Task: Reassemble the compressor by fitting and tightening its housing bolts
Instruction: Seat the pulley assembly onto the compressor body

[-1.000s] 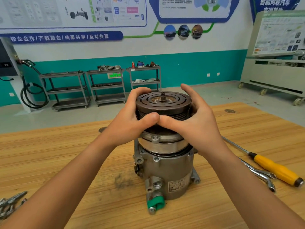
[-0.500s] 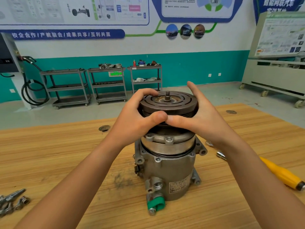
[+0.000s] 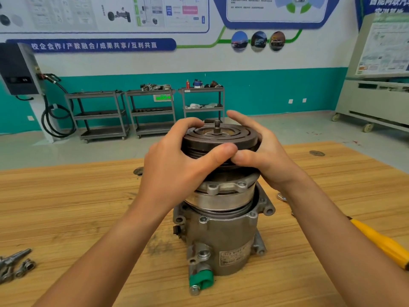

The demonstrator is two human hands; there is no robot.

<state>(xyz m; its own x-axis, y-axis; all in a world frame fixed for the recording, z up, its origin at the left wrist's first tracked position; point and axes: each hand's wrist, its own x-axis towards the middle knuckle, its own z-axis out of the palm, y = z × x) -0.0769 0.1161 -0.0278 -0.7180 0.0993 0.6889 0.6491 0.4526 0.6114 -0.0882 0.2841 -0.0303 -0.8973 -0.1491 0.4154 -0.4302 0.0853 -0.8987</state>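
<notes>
Centrally placed compressor [image 3: 221, 235]: stands upright on the wooden table [image 3: 66, 207], pulley end up, directly in front of the person.
Clutch pulley [image 3: 219, 138]: dark, slotted disc at the top of the compressor; a short threaded shaft [image 3: 217, 127] sticks up from its middle.
Left hand [image 3: 174, 171]: grips the left side of the clutch pulley, fingers curled over the far rim, thumb pressed along the near edge.
Right hand [image 3: 265, 156]: grips the right side of the clutch pulley, fingers wrapped behind the rim, thumb on the near edge; the two thumb tips touch.
Front housing [image 3: 223, 191]: silver section with bolt lugs just under the pulley; a dark gap shows between it and the body on the right.
Green cap [image 3: 201, 281]: covers a port at the foot of the compressor, on the near side.
Screwdriver [image 3: 382, 242]: yellow handle lying on the table beyond the right forearm, partly hidden by it.
Loose metal parts [image 3: 15, 264]: lie at the table's near left edge, well apart from the compressor.
Background: three grey trolleys [image 3: 99, 114] stand against a teal and white wall.
</notes>
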